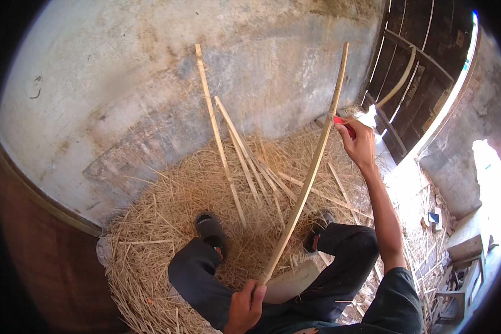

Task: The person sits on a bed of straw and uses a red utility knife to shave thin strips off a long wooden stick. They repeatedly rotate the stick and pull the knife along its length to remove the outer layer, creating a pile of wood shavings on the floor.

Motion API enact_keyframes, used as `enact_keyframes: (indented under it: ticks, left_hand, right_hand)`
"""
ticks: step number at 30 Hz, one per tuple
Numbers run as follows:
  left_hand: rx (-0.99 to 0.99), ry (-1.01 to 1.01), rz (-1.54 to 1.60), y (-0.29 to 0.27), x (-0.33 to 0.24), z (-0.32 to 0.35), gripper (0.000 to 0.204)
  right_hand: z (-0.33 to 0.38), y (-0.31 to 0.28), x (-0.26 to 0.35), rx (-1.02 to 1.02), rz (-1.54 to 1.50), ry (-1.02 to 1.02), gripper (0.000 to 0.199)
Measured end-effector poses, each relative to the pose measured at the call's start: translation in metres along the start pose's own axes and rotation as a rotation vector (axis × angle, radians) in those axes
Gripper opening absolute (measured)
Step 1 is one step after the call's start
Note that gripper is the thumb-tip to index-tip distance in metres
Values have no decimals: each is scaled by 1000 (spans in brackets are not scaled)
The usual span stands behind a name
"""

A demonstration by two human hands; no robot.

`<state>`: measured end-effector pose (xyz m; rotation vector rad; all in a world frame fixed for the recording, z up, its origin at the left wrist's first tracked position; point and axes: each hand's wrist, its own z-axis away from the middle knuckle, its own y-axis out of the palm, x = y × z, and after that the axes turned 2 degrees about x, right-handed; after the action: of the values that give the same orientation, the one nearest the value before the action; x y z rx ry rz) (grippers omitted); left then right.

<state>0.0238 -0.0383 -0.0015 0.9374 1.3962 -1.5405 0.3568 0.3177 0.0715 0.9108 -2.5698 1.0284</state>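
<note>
My left hand [245,306], at the lower middle, is closed round the near end of a long pale wooden strip [307,186]. The strip rises away from me at a slant, its far end up in front of the wall. At its upper part, my right hand [359,142] is closed on a small red tool [345,127], held against the strip's right side. The tool's working edge is too small to make out. A thin light shaving seems to hang by the fingers.
Several similar strips [218,139] lean on the stained wall [122,83] or lie on the floor. Shavings [150,222] are heaped round my sandalled feet [210,231]. A plank door [412,72] with a curved strip [399,83] stands right; low wooden furniture [459,289] is at lower right.
</note>
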Motion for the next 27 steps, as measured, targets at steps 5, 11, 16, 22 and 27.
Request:
enact_keyframes:
  ticks: [5,11,16,22,27]
  left_hand:
    - [55,-42,70,-3,26,-3,36]
    - [31,-140,78,-20,23,-12,27]
    - [-58,-52,34,-26,5,-17,24]
    - [-196,9,-148,-30,11,-20,27]
    - [-229,19,-297,-37,25,-21,27]
  right_hand:
    - [9,5,-15,117,-189,138,31]
    - [12,-13,-8,373,-1029,487,47]
    - [17,-16,10,297,-1155,526,47]
    - [33,-37,35,529,-975,566,29]
    - [15,-31,59,48,-215,219,46]
